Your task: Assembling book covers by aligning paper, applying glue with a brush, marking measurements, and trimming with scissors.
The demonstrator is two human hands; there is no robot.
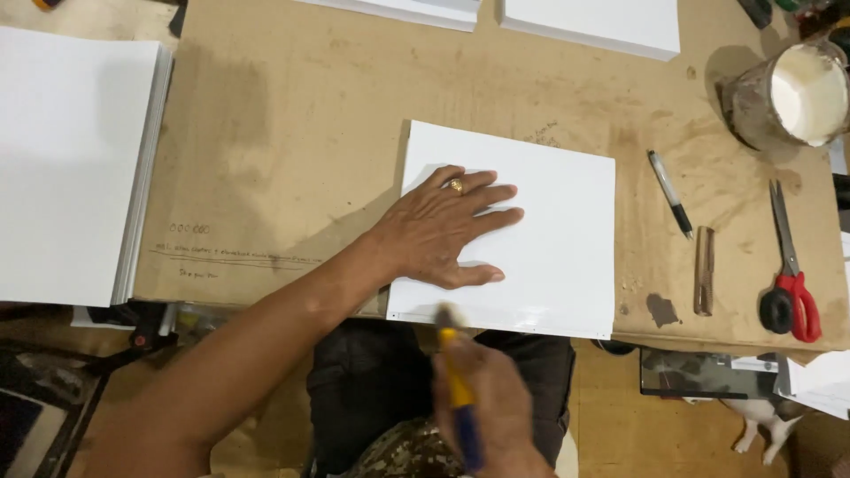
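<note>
A white square sheet point(558, 230) lies flat on the brown cardboard-covered table point(292, 133), its near edge over the table's front. My left hand point(443, 226) presses flat on the sheet's left half, fingers spread, with a ring on one finger. Below the sheet's near edge, my right hand point(491, 403) grips a brush point(456, 372) with a yellow and blue handle. The brush's bristle tip touches or hovers at the sheet's near edge; it is blurred.
A thick stack of white sheets point(71, 168) sits at the left. Two more white stacks point(593, 22) lie at the far edge. At right are a cup of white glue point(801, 93), a pen point(670, 193), a brown stick point(705, 270) and red scissors point(791, 279).
</note>
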